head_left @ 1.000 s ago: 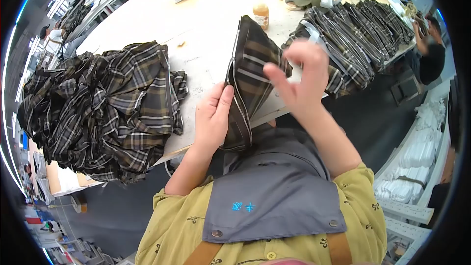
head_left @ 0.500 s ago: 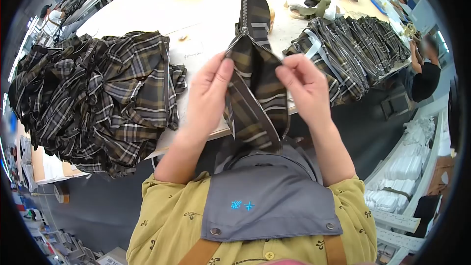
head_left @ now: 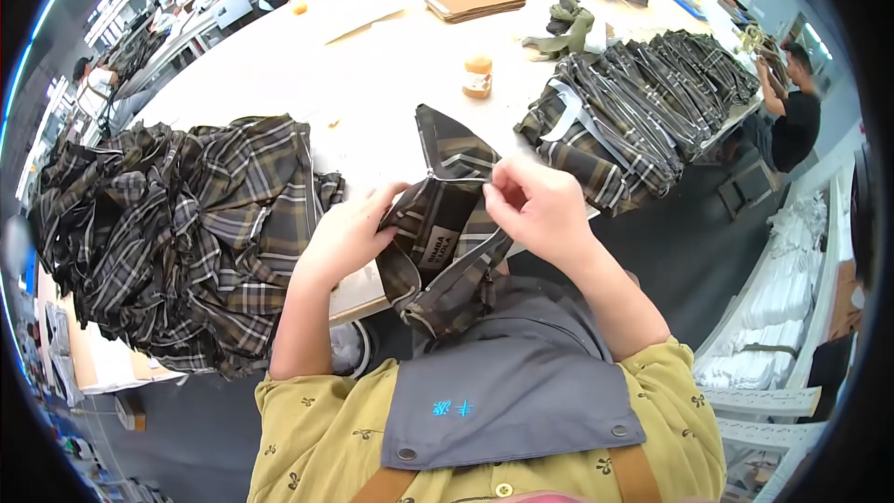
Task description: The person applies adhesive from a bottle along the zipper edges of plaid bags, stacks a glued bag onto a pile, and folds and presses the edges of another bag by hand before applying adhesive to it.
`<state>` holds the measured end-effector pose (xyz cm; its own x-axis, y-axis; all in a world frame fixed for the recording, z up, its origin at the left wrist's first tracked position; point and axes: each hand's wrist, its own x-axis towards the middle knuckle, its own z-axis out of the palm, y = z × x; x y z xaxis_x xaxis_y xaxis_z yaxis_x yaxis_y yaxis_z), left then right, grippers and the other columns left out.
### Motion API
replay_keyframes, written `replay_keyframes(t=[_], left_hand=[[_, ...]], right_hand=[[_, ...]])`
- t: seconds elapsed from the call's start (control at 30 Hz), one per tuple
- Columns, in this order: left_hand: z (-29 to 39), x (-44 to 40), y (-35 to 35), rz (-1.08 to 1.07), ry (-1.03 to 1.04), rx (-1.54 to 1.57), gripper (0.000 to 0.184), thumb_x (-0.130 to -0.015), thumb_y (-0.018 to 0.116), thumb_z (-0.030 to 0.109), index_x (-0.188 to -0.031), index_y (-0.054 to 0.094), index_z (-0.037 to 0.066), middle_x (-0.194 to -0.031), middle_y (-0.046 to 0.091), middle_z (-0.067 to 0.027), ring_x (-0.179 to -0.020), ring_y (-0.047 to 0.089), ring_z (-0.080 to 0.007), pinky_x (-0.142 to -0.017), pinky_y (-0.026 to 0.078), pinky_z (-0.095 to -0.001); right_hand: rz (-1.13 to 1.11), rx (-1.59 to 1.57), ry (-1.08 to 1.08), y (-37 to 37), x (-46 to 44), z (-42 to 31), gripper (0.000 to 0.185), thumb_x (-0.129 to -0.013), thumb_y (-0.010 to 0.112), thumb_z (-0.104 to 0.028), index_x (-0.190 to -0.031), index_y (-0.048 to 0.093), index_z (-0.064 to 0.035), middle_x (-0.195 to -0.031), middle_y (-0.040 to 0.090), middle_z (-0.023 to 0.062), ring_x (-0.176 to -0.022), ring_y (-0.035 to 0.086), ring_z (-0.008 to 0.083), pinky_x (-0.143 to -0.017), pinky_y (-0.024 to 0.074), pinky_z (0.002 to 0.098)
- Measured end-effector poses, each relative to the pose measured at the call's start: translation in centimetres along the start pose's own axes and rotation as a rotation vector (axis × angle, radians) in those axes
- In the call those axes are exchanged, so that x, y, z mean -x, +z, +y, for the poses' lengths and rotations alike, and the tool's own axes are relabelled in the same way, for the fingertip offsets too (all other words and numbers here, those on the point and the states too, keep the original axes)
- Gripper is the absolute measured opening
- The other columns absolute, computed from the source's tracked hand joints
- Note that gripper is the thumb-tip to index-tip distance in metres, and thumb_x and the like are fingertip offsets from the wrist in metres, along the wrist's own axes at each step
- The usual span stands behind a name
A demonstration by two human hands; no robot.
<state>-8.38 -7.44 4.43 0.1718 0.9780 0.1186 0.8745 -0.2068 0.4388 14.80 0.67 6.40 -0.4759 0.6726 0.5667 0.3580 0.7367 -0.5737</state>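
Note:
A dark plaid garment with a metal zip [head_left: 430, 173] hangs open between my hands at the table's near edge. Inside the opening, a black label with pale lettering [head_left: 440, 248] faces up. My left hand [head_left: 346, 235] is closed on the garment's left edge, its fingertips partly hidden by the fabric. On the opposite side, my right hand [head_left: 542, 211] pinches the edge near the zip between thumb and fingers. To the left lies a rumpled heap of the same plaid cloth [head_left: 177, 242]. Folded plaid pieces [head_left: 652, 112] stand in a row on the right, with a pale strip across them.
Past the garment, an orange-and-white cylindrical item [head_left: 477, 77] stands on the pale table [head_left: 251, 65]. Brown cardboard sheets [head_left: 475, 3] and crumpled green cloth [head_left: 570, 23] lie farther back. A person in black [head_left: 796, 116] is at the right; a rack of white bundles [head_left: 759, 317] stands below.
The garment has come down from its upright, stretched position, and its opening is spread, exposing the label. My hands have moved lower. The view takes in more of the table's far side.

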Motion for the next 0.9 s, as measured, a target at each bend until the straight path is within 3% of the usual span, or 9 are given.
replay_keyframes(t=[0.1, 0.17, 0.23, 0.37, 0.47, 0.6, 0.7, 0.77, 0.9], left_hand=[[1.1, -0.2, 0.0, 0.086, -0.076, -0.064, 0.046, -0.077, 0.065, 0.016, -0.118, 0.048, 0.006, -0.092, 0.06, -0.0185, -0.086, 0.06, -0.0305, -0.072, 0.046, -0.0368], [2.7, -1.0, 0.6, 0.148, -0.29, 0.08, 0.043, -0.076, 0.066, 0.02, -0.111, 0.051, 0.002, -0.084, 0.061, -0.0193, -0.08, 0.06, -0.0336, -0.068, 0.046, -0.0388], [1.2, -1.2, 2.7, 0.212, -0.21, 0.059, 0.039, -0.076, 0.064, 0.018, -0.108, 0.052, -0.001, -0.075, 0.06, -0.0195, -0.071, 0.059, -0.0337, -0.065, 0.045, -0.0387], [1.2, -1.5, 3.3, 0.084, -0.281, 0.214, 0.036, -0.077, 0.053, 0.014, -0.11, 0.05, 0.001, -0.095, 0.059, -0.0215, -0.09, 0.057, -0.0353, -0.078, 0.044, -0.0396], [-0.1, -1.1, 2.8, -0.078, -0.074, 0.588, 0.047, -0.074, 0.05, 0.005, -0.12, 0.045, 0.0, -0.106, 0.059, -0.0197, -0.092, 0.058, -0.0236, -0.081, 0.044, -0.0326], [-0.6, 0.3, 2.0, -0.145, -0.126, 0.878, 0.055, -0.075, 0.052, 0.005, -0.128, 0.04, 0.002, -0.117, 0.053, -0.0175, -0.102, 0.054, -0.0208, -0.085, 0.042, -0.0324], [1.9, 0.3, 0.2, 0.015, -0.21, 0.725, 0.065, -0.074, 0.056, -0.002, -0.134, 0.034, 0.006, -0.128, 0.047, -0.0133, -0.114, 0.046, -0.0179, -0.097, 0.033, -0.0315], [2.2, 0.5, -0.1, 0.299, 0.037, -0.203, 0.068, -0.07, 0.062, 0.0, -0.132, 0.038, 0.011, -0.125, 0.048, -0.0138, -0.117, 0.046, -0.0259, -0.101, 0.031, -0.0388], [2.5, 1.3, 0.2, 0.101, 0.48, -0.44, 0.034, -0.073, 0.059, 0.009, -0.106, 0.057, 0.016, -0.108, 0.058, 0.0018, -0.117, 0.047, -0.015, -0.104, 0.025, -0.0405]], right_hand=[[-0.042, -0.014, -0.026, 0.7, 0.3, -0.4, 0.011, -0.075, 0.064, -0.008, -0.074, 0.053, -0.0048, -0.058, 0.055, 0.0035, -0.049, 0.056, 0.0107, -0.048, 0.0441, 0.0241], [-0.066, -0.031, -0.074, 1.3, 0.6, -0.7, 0.012, -0.075, 0.064, -0.01, -0.073, 0.053, -0.0065, -0.059, 0.057, 0.0053, -0.049, 0.057, 0.0163, -0.046, 0.0436, 0.0269], [-0.057, -0.01, -0.121, 1.5, 0.8, -0.9, 0.012, -0.075, 0.064, -0.01, -0.072, 0.053, -0.0068, -0.058, 0.056, 0.005, -0.049, 0.057, 0.0173, -0.046, 0.0434, 0.0277], [-0.047, -0.005, -0.102, 1.2, 1.3, -0.4, 0.012, -0.074, 0.064, -0.011, -0.072, 0.053, -0.007, -0.058, 0.056, 0.0045, -0.049, 0.056, 0.0173, -0.046, 0.0431, 0.0281], [-0.07, 0.018, -0.068, 1.3, 1.5, 0.1, 0.011, -0.074, 0.064, -0.01, -0.072, 0.053, -0.007, -0.058, 0.056, 0.0045, -0.049, 0.056, 0.0169, -0.046, 0.0432, 0.0281], [-0.052, -0.022, -0.025, 1.3, 1.7, 0.5, 0.011, -0.074, 0.064, -0.009, -0.073, 0.053, -0.0069, -0.058, 0.056, 0.0046, -0.049, 0.056, 0.0165, -0.046, 0.0432, 0.0279], [-0.051, 0.004, -0.011, 1.2, 1.5, 0.4, 0.012, -0.073, 0.065, -0.009, -0.072, 0.053, -0.0069, -0.057, 0.056, 0.0048, -0.049, 0.057, 0.0165, -0.046, 0.0433, 0.0277], [-0.068, -0.004, -0.024, 1.2, 1.5, 0.4, 0.012, -0.074, 0.064, -0.009, -0.072, 0.052, -0.007, -0.057, 0.056, 0.005, -0.049, 0.057, 0.0167, -0.046, 0.0433, 0.0278], [-0.067, 0.003, -0.036, 1.4, 1.4, 0.5, 0.013, -0.074, 0.064, -0.01, -0.072, 0.052, -0.0069, -0.057, 0.056, 0.0059, -0.049, 0.057, 0.0181, -0.046, 0.0434, 0.0288]])
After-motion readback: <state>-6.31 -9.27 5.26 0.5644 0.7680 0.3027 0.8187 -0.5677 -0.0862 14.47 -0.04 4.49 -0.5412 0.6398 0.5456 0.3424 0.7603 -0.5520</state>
